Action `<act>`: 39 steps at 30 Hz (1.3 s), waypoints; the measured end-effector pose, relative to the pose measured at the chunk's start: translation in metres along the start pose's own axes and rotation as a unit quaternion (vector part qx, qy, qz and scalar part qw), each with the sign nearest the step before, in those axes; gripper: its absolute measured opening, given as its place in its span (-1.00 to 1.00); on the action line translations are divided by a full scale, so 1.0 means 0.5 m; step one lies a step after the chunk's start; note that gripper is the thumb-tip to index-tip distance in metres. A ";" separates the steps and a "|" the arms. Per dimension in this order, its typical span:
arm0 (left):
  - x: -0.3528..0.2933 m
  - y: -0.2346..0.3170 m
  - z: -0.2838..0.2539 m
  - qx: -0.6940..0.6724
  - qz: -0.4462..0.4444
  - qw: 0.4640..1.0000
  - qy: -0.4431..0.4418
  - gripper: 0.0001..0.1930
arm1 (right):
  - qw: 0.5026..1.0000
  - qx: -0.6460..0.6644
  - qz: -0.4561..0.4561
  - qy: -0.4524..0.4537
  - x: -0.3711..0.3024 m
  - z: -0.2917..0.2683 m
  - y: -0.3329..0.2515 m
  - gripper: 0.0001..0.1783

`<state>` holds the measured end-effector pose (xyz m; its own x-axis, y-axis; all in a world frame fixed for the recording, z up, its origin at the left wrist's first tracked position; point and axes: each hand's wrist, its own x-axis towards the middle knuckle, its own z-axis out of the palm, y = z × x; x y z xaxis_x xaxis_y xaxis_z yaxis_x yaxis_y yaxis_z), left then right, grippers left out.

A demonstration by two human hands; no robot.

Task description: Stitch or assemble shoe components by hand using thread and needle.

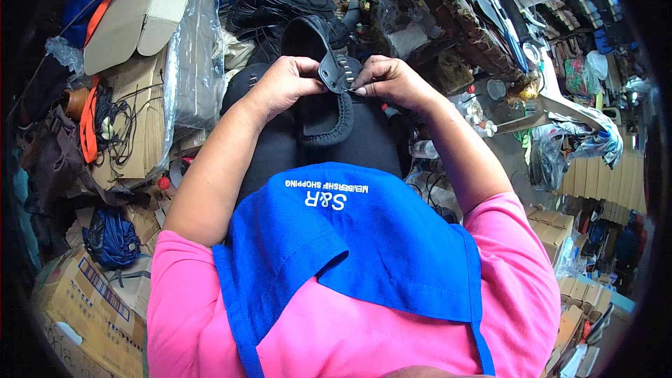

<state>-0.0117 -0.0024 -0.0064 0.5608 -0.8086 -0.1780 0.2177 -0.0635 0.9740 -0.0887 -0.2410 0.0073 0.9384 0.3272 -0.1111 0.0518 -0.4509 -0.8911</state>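
Note:
A black shoe upper point(326, 129) with a stitched, gathered rim lies over my lap, its raised end pointing away from me. My left hand point(289, 85) is closed on its left side, thumb and fingers gripping the edge by a flap with small eyelets point(330, 73). Across from it, my right hand point(392, 82) pinches at the flap's right edge. Whatever sits between its fingertips is too small to make out. A row of light metallic-looking pieces point(346, 67) shows just behind the flap, between the two hands. A blue apron point(392, 252) covers my front.
Flat black sole-like pieces point(287, 1) are piled beyond my knees. Cardboard point(143, 17) and a plastic-wrapped stack point(199, 63) stand at the left. A worn wooden bench point(465, 24) with tools lies at the far right. A blue bag point(112, 238) sits at the lower left.

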 end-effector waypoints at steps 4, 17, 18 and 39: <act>0.000 0.003 0.001 0.008 -0.001 1.000 0.004 -0.77 | 1.000 0.000 0.005 -0.001 0.000 0.001 -0.004 -0.84; 0.005 0.007 -0.002 0.024 0.013 1.000 -0.013 -0.76 | 0.997 0.033 0.019 0.065 -0.011 0.037 -0.022 -0.84; 0.005 0.009 -0.005 0.020 0.017 1.000 -0.010 -0.76 | 0.997 0.033 0.020 0.064 -0.017 0.042 -0.025 -0.84; 0.023 0.044 -0.013 0.285 0.001 0.954 -0.087 -0.74 | 0.776 -0.627 -0.036 -0.061 0.002 0.084 -0.226 -0.88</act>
<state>0.0048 -0.0095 0.0121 0.4096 -0.8904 -0.1987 -0.2816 -0.3306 0.9008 -0.1081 -0.1551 0.0895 0.8823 0.4307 -0.1901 0.4660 -0.8564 0.2225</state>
